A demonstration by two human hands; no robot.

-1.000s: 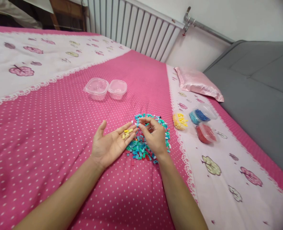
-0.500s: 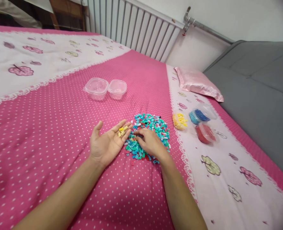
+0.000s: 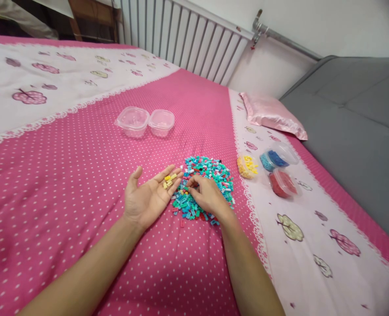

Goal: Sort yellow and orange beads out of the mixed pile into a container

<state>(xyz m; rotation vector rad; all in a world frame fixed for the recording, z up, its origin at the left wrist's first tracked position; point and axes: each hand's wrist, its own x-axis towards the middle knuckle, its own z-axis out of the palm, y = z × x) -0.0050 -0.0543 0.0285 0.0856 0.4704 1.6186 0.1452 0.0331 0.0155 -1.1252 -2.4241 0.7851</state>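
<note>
A pile of small bricks, mostly teal with some red and white, lies on the pink dotted bedspread. My left hand rests palm up at the pile's left edge, fingers spread, with a few yellow bricks on its fingers. My right hand lies on the pile, its fingertips pinched together among the bricks; what they hold is too small to make out.
Two clear empty tubs stand further up the bed. To the right are tubs of yellow, blue and red bricks. A pink pillow, a grey sofa and a radiator lie beyond.
My right hand came down from beside my left fingertips onto the pile and now pinches among the bricks. My left hand stayed palm up, shifting slightly left.
</note>
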